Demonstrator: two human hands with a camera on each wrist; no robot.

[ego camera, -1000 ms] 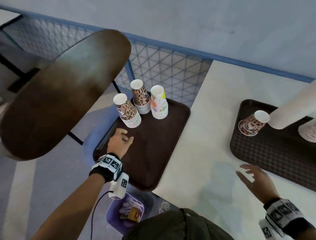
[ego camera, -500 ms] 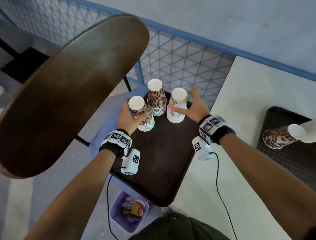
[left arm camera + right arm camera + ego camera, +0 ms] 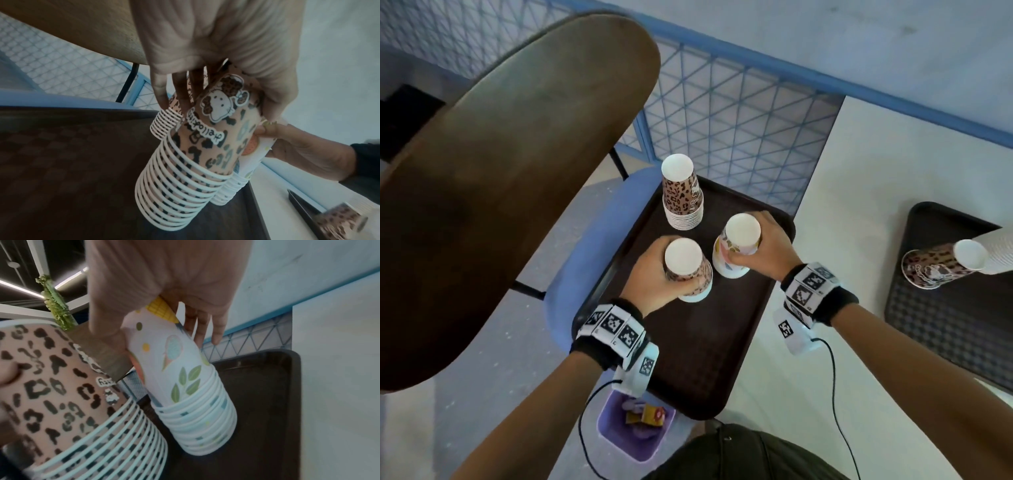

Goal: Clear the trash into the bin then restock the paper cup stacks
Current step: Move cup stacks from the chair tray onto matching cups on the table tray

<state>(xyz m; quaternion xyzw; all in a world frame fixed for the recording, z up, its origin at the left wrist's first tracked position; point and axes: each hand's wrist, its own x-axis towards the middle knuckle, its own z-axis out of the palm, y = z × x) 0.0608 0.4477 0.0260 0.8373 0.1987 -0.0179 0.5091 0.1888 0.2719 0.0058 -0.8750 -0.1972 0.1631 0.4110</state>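
On dark brown plastic tray, left hand clamps leopard-print paper cup stack, right hand clamps white pastel-print stack; restocking step, lifting likely next.

Printed paper with rolled white rims is seen in the leopard-print cup stack at the centre of the head view and in the pastel ice-cream-print stack just right of it; both surfaces look smooth and matt. The brown tray beneath them is made of dark plastic with a fine chequered, textured face and a smooth raised rim. A brown wood-like tabletop, matt and faintly mottled, fills the upper left. Blue painted metal mesh is shown at the upper centre. The counter on the right appears pale, smooth and matt. The small bin at the lower centre looks like smooth lilac plastic
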